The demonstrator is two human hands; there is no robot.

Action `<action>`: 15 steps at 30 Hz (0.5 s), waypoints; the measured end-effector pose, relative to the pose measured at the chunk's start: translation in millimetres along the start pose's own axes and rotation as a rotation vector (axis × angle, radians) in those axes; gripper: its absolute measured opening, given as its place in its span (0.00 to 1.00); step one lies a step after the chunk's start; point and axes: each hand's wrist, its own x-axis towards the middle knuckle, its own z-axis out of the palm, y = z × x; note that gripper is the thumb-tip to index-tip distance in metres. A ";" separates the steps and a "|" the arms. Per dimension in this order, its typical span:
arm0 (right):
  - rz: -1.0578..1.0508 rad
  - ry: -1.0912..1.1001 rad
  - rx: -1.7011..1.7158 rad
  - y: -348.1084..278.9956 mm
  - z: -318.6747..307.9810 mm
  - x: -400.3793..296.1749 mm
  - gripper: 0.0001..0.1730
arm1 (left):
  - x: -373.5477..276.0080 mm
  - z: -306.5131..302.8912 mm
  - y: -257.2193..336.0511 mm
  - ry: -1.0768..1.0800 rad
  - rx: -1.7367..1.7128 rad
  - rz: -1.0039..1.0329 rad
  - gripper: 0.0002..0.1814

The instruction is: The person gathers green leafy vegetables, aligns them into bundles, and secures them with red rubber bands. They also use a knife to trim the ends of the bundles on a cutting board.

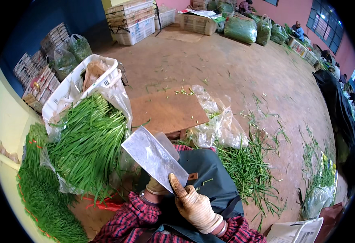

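Observation:
My right hand (195, 206), in a stained pale glove, grips a broad rectangular metal blade (155, 158), likely a cleaver, with the index finger laid along its lower end. The handle is hidden. My left hand (156, 186), also gloved, is mostly behind the blade; whether it holds anything cannot be seen. Behind the blade shows a second flat grey piece (167, 145), partly hidden. Both hands are over my lap and dark apron (217, 173). To the left, long green leafy stalks (89, 142), resembling garlic chives, lie heaped on clear plastic.
A low brown board (165, 109) with cut stalk bits stands ahead, beside a crumpled plastic bag (223, 127). Loose green trimmings (247, 170) litter the floor at right. A white plastic crate (80, 79) stands at left, more greens (43, 188) by the wall. People sit far off at right.

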 end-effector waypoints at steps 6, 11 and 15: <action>-0.050 0.044 0.007 0.4 3.2 20.8 0.43 | -3.3 3.4 -16.4 0.173 0.089 0.121 0.40; 0.025 -0.003 0.026 7.2 8.9 -0.9 0.42 | 14.7 -3.5 10.6 -0.265 -0.393 0.149 0.38; -0.051 0.132 0.061 0.9 3.6 30.2 0.40 | 1.3 51.1 18.4 0.187 0.076 0.325 0.38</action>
